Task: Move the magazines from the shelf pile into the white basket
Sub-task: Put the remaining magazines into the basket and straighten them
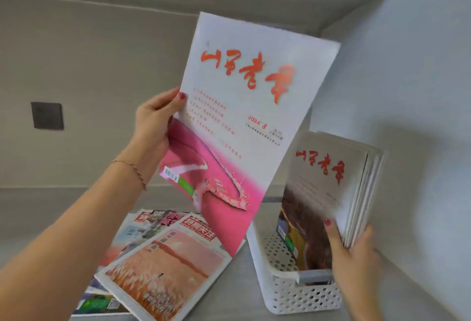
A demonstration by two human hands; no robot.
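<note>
Head view showed the left hand (153,127) gripping a magazine (244,121) by its left edge, raised above the pile (163,259) on the shelf (254,305). The right hand (356,254) held the stack (328,188) upright in the basket (300,292). Thin and floppy (glossy, probably slippery), the magazine looked best held near its spine. The wall (420,91) crowded the basket's right; room lay left of the stack.
</note>
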